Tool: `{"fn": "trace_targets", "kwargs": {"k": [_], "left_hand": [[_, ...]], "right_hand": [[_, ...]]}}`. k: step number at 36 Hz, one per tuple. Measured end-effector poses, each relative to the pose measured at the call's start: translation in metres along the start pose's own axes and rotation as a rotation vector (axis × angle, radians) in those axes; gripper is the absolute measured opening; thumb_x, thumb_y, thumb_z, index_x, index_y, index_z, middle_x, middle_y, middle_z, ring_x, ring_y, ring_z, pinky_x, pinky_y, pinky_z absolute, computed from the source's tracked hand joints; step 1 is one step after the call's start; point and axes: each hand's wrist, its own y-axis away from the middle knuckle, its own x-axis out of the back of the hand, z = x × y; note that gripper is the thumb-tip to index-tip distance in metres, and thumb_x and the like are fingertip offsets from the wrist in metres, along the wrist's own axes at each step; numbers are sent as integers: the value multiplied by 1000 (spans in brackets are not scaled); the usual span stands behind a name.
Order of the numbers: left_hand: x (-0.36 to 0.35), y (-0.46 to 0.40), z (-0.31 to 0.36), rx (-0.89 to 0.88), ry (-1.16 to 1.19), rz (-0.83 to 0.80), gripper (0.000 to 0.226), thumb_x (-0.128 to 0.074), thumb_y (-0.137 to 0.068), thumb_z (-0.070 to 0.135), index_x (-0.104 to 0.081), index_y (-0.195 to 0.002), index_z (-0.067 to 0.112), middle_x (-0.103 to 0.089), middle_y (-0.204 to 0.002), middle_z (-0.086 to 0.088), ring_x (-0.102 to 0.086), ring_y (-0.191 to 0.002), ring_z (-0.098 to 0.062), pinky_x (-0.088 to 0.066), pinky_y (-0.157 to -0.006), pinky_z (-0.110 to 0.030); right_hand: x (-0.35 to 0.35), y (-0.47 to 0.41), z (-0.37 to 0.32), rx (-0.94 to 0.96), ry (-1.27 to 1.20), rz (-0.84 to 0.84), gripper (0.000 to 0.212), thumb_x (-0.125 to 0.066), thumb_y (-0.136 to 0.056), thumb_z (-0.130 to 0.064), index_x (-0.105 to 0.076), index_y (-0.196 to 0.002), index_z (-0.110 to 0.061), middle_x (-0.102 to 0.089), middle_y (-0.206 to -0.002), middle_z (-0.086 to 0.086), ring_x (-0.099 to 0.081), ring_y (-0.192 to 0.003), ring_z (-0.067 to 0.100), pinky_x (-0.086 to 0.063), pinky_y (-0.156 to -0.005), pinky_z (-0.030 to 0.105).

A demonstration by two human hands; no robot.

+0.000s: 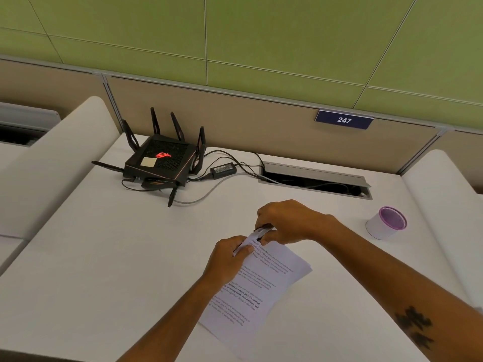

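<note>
Papers: A stack of printed papers (264, 286) was seen lying askew at about 5 o'clock on the white desk (117, 270), its top corner raised toward 12 o'clock.
Left hand: The left hand (227, 259) was curled round the stack's upper edge, at 8 o'clock of that corner, with the thumb pressed onto the top sheet.
Right hand: The right hand (287, 223) was bent over the corner, thumb and fingertips drawn together in a pinch on a small black clip (264, 229).
Clip: It was held touching the papers' top corner; whether it was seated over the sheets could not be told.
Router: A black router (162, 160), antennas raised and red emblem lit, was placed at 10 o'clock, well apart from both hands.
Power brick: A power brick (223, 170) was set just beside the router at its 3 o'clock, with leads run into an open cable hatch (316, 176) at 1 o'clock.
Cup: A white cup (386, 223) with a purple rim was stood at 3 o'clock of the hands.
Number plate: A blue number plate (344, 119) marked 247 was fixed to the partition at 1 o'clock.
</note>
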Motion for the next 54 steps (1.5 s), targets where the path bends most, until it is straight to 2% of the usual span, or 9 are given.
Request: {"fn": "trace_targets", "kwargs": {"k": [6, 17, 23, 30, 37, 45, 48, 51, 54], "left_hand": [[1, -1, 1, -31, 8, -17, 19, -64, -105, 43, -68, -115, 28, -79, -110, 4, -78, -90, -16, -66, -78, -27], [0, -5, 20, -117, 78, -10, 36, -70, -86, 71, -53, -116, 62, -60, -112, 45, -62, -96, 27, -46, -68, 5], [-1, -5, 24, -139, 129, -11, 57, -55, -72, 98, -57, -113, 59, -64, -102, 54, -65, -100, 20, -50, -68, 1], [-6, 1, 30, -110, 107, 35, 28, -65, -92, 68, -61, -114, 51, -74, -105, 31, -71, -99, 6, -54, -74, -9], [-9, 3, 32, -105, 81, 57, 30, -69, -99, 45, -65, -122, 26, -76, -111, 11, -73, -96, -9, -53, -80, -13], [-5, 5, 31, -128, 99, 26, 38, -74, -98, 36, -55, -128, 49, -63, -115, 44, -59, -102, 31, -45, -78, 5], [-2, 5, 29, -120, 107, 24, 33, -68, -103, 33, -55, -127, 53, -63, -107, 57, -62, -104, 27, -47, -78, 3], [-1, 7, 32, -137, 154, 64, 32, -62, -97, 46, -55, -129, 52, -65, -110, 52, -63, -104, 26, -49, -81, 1], [-2, 3, 31, -138, 156, 100, 36, -67, -100, 35, -59, -136, 39, -70, -122, 25, -72, -107, 9, -54, -85, -5]], "right_hand": [[1, 0, -4, -2, 20, 14, 31, -74, -95, -40, -76, -122, -25, -72, -110, -7, -66, -97, 14, -60, -84, 32], [1, 1, -7, 16, 52, 53, 26, -74, -95, -34, -76, -119, -24, -73, -102, -6, -65, -89, 13, -56, -76, 27], [1, 2, -10, 6, 77, 58, 24, -75, -95, -32, -77, -117, -23, -73, -100, -5, -67, -87, 14, -57, -76, 27], [3, 0, -12, 16, 114, 77, 23, -74, -95, -28, -78, -116, -22, -75, -101, -4, -69, -88, 15, -60, -80, 30], [0, -4, -13, 21, 157, 73, 24, -72, -95, -29, -78, -118, -23, -77, -106, -3, -71, -91, 16, -61, -83, 31], [7, 1, -12, 1, 121, 53, 26, -71, -98, -33, -77, -121, -24, -76, -107, -4, -70, -92, 16, -60, -83, 32], [8, 4, -13, 6, 79, 33, 30, -70, -99, -38, -73, -125, -24, -74, -113, -4, -68, -98, 15, -58, -87, 30], [6, 6, -13, -7, 52, 37, 39, -73, -97, -39, -66, -133, -26, -72, -124, -5, -68, -107, 16, -58, -91, 31], [2, 7, -10, -46, -13, 61, 46, -75, -95, -40, -62, -137, -26, -70, -131, -5, -68, -111, 17, -55, -91, 28]]}}
